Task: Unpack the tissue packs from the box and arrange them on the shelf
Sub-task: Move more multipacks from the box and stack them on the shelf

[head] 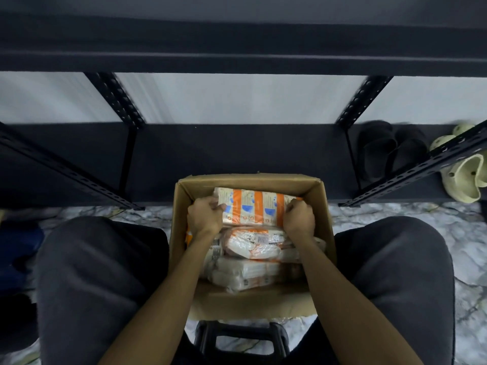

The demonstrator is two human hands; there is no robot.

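An open cardboard box (181,214) sits on the floor between my knees, in front of a dark metal shelf (237,154). Inside it lie several white-and-orange tissue packs. The far one, a tissue pack (254,206) with orange stripes and blue marks, stands on its edge at the box's far wall. My left hand (205,216) grips its left end and my right hand (299,216) grips its right end. More tissue packs (253,262) are stacked in the near half of the box, partly hidden by my forearms.
The lowest shelf board is dark and bare in its middle bay. Black slippers (387,151) and pale green clogs (463,177) sit in the right bay. Perforated shelf posts (120,101) stand left and right. A black stool (241,338) is under me on the marble floor.
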